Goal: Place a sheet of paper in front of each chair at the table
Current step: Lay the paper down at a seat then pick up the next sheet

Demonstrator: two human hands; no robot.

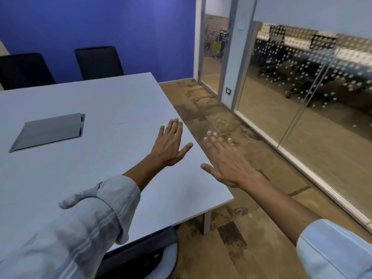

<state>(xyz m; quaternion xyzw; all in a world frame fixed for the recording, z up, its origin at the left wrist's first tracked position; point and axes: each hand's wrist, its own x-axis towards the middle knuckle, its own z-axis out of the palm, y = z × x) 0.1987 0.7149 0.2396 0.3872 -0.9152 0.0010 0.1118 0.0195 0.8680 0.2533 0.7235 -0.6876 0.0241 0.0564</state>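
Note:
A pale grey table point(100, 101) fills the left half of the view. Two dark chairs stand at its far side, one at the far left point(24, 70) and one beside it point(98, 62). A third chair's dark seat point(141, 256) shows under the table's near edge. My left hand point(171, 146) is stretched flat over the table near its right edge, fingers apart, holding nothing. My right hand point(227, 162) hovers palm down just past that edge, over the floor, also with nothing in it. No sheet of paper is in view.
A grey cable hatch point(48, 130) is set flush in the tabletop. A table leg point(207, 222) stands at the near right corner. Brown patterned carpet point(231, 248) lies to the right. A glass wall point(302, 87) and glass door point(213, 53) close off the right; a blue wall is behind.

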